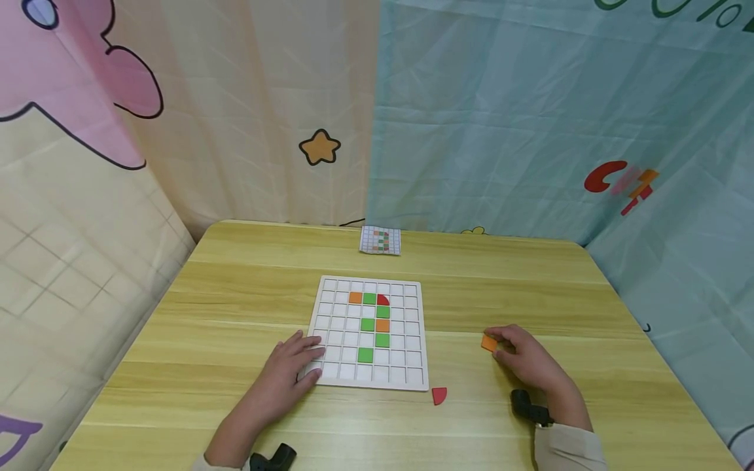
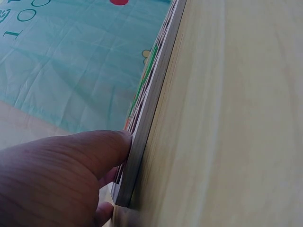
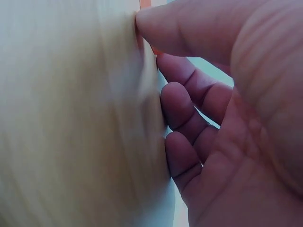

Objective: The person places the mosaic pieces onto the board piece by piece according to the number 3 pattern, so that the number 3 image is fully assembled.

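A white gridded board [image 1: 341, 374] lies on the table with green, orange and red tiles set in some of its squares. Fingers spread, my left hand [image 1: 288, 369] rests on the board's near-left edge. Its thumb [image 2: 111, 144] presses the rim in the left wrist view. Right of the board, my right hand [image 1: 533, 358] pinches an orange square tile [image 1: 488, 343] between thumb and index finger, low over the tabletop. That tile [image 3: 145, 3] shows only partly in the right wrist view, behind the thumb, with the other fingers loosely bent beside it.
A red quarter-round tile [image 1: 439, 396] lies just off the board's near-right corner. At the far edge of the wooden table [image 1: 265, 255] stands a small printed pattern card [image 1: 380, 241]. Printed curtains [image 1: 471, 131] hang behind and along the sides.
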Tool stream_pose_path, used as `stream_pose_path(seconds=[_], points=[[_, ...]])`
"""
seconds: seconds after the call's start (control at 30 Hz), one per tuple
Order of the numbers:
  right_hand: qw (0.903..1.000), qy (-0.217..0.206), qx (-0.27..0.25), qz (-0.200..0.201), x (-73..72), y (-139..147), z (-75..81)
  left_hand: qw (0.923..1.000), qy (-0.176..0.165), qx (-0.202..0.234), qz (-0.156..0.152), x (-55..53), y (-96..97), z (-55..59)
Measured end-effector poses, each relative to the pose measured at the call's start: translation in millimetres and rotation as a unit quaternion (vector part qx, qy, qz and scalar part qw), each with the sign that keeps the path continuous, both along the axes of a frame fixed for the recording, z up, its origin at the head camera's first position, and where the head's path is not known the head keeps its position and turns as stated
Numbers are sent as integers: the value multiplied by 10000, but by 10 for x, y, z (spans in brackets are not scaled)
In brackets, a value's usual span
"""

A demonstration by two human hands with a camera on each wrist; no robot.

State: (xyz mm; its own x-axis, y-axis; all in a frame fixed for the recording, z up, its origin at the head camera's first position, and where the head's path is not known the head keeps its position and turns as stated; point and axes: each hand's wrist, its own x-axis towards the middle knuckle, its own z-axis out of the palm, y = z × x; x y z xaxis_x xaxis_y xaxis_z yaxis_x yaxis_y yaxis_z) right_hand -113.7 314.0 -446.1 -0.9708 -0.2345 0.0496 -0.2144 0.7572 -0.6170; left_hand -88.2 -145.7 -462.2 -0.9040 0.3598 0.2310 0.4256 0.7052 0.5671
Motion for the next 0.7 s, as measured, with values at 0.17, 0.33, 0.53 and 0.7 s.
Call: stream_pose_path(seconds=[0.17,0.33,0.53,0.7], points=[[10000,-2,82,-30,0,-16,5,10000,-10,-16,4,-2,-2,-1],[9999,0,141,-48,5,-40,23,10000,8,5,1,-2,-2,4],[9998,-10,170,-93,4,-46,17,10000,4,-18,2,-2,-1,4],[9998,-18,150,-122,6,-45,9,10000,-28,-29,7,0,-2,5]])
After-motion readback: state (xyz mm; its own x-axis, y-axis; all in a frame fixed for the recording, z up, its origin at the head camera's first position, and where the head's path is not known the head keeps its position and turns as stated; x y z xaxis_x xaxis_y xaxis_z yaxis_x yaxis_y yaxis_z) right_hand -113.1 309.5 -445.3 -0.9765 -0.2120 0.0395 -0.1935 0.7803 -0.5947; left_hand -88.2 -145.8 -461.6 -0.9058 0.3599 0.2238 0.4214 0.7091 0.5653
